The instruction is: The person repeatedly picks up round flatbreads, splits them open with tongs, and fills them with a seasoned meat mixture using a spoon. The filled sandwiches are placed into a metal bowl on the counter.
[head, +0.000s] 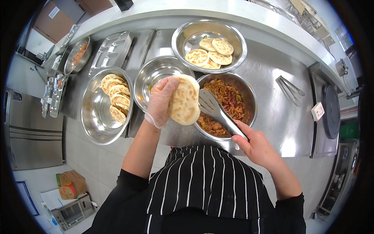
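My left hand, in a clear plastic glove, holds a browned flatbread upright. My bare right hand grips slotted metal serving tongs, whose head is at the bread's right edge; whether they touch is unclear. Below the tongs, a steel bowl holds shredded reddish-brown filling. Behind it, another steel bowl holds several plain flatbreads. A third bowl, behind my left hand, has orange residue. In the left bowl, several filled flatbreads lie overlapping in a row.
A wire whisk or tongs lies on the steel counter at right, near a small white box and a round dark hob. Compartment trays and a bowl of eggs stand at back left. A raised white ledge runs behind.
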### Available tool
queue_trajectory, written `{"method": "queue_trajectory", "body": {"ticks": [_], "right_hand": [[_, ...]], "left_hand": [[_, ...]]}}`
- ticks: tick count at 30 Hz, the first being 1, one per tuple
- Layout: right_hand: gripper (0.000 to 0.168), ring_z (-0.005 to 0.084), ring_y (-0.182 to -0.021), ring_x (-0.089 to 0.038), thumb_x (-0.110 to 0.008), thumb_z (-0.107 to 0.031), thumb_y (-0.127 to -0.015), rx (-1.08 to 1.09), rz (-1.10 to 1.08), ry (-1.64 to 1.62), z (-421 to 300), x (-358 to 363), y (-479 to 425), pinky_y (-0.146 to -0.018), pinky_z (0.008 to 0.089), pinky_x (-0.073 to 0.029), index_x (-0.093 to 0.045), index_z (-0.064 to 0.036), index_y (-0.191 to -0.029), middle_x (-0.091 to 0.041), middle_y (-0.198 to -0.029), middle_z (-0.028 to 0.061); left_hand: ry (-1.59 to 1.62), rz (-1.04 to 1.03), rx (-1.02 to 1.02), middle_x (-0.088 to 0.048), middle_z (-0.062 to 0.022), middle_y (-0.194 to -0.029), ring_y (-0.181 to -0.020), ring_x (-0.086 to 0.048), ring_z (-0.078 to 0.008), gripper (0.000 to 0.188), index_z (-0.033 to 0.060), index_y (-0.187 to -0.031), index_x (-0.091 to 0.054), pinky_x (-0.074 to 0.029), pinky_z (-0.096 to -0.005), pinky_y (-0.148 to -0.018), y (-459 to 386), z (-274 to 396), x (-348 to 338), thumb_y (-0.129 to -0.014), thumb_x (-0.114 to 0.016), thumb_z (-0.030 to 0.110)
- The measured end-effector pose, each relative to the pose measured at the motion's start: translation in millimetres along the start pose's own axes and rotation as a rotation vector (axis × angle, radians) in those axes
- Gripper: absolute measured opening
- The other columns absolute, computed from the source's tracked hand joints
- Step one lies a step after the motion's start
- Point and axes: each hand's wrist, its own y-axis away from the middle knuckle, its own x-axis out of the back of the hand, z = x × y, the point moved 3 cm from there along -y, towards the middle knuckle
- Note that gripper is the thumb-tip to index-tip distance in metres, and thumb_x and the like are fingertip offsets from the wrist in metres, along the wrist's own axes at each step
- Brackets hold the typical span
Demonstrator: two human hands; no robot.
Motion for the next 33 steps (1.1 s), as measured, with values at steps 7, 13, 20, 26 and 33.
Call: {"method": "queue_trajectory", "body": {"ticks": [7,13,20,26,33], "right_hand": [[0.053,0.0455,-0.081,-0.067,-0.060,-0.038,-0.099,0.012,-0.037,0.096,-1,4,5,-0.071,0.0481,-0.052,-0.049,-0.003,-0.137,-0.068,-0.085,0.0263],[0.054,0.0459,-0.081,-0.066,-0.062,-0.041,-0.097,0.069,-0.051,0.128,-6,7,-2,-0.070,0.0484,-0.052,-0.051,-0.003,-0.134,-0.067,-0.084,0.0274],[0.053,0.0446,-0.079,-0.067,-0.061,-0.045,-0.096,0.039,-0.057,0.269,-12,14,-6,-0.070,0.0492,-0.052,-0.054,-0.001,-0.126,-0.067,-0.080,0.0263],[0.053,0.0437,-0.080,-0.067,-0.058,-0.044,-0.098,0.034,-0.041,0.283,-14,9,-20,-0.071,0.0498,-0.053,-0.053,0.000,-0.126,-0.067,-0.080,0.0263],[0.055,0.0446,-0.081,-0.067,-0.056,-0.043,-0.100,0.065,-0.010,0.168,-6,-8,-17,-0.072,0.0494,-0.053,-0.050,0.002,-0.130,-0.068,-0.083,0.0272]], "left_hand": [[-0.083,0.011,0.009,-0.072,-0.0020,-0.093,-0.080,-0.069,-0.0104,0.016,0.0063,-0.104,-0.069,-0.057,-0.0261,-0.073,-3,11,3,-0.096,-0.068,0.019],[-0.100,-0.117,0.124,-0.072,-0.0032,-0.094,-0.080,-0.069,-0.0108,0.018,0.0047,-0.106,-0.068,-0.057,-0.0257,-0.073,-3,3,-5,-0.097,-0.067,0.021],[-0.219,-0.112,0.053,-0.073,-0.0029,-0.093,-0.080,-0.070,-0.0109,0.018,0.0046,-0.105,-0.069,-0.058,-0.0256,-0.072,-2,16,-16,-0.097,-0.067,0.021],[-0.102,-0.090,0.085,-0.073,-0.0037,-0.092,-0.079,-0.071,-0.0117,0.019,0.0055,-0.104,-0.069,-0.058,-0.0266,-0.072,-6,4,-19,-0.097,-0.067,0.023],[-0.010,-0.049,0.122,-0.074,-0.0055,-0.093,-0.079,-0.072,-0.0146,0.022,0.0048,-0.103,-0.068,-0.059,-0.0281,-0.071,-10,-5,-6,-0.097,-0.067,0.026]]}}
